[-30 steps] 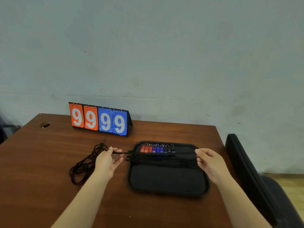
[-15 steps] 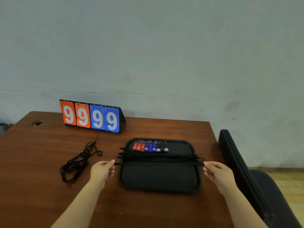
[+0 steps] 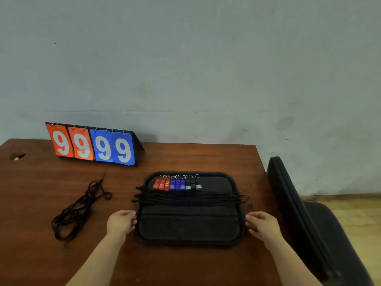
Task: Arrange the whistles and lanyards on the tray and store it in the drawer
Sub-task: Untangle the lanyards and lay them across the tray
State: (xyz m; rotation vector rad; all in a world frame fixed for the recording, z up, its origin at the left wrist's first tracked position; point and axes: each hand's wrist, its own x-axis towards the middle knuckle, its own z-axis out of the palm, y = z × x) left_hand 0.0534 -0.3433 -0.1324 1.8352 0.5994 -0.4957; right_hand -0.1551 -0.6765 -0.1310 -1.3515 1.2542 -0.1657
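Wooden table (image 3: 185, 157): black tray (image 3: 187, 228) bearing orange, blue and black whistles (image 3: 177, 184), black lanyards (image 3: 187, 198) laid across. Left hand (image 3: 121, 222) and right hand (image 3: 260, 225) grip its side rims.

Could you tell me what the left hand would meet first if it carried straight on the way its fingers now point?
The left hand points right, with its fingertips at the left rim of the black tray, so that rim comes first. Whether they touch it is unclear.
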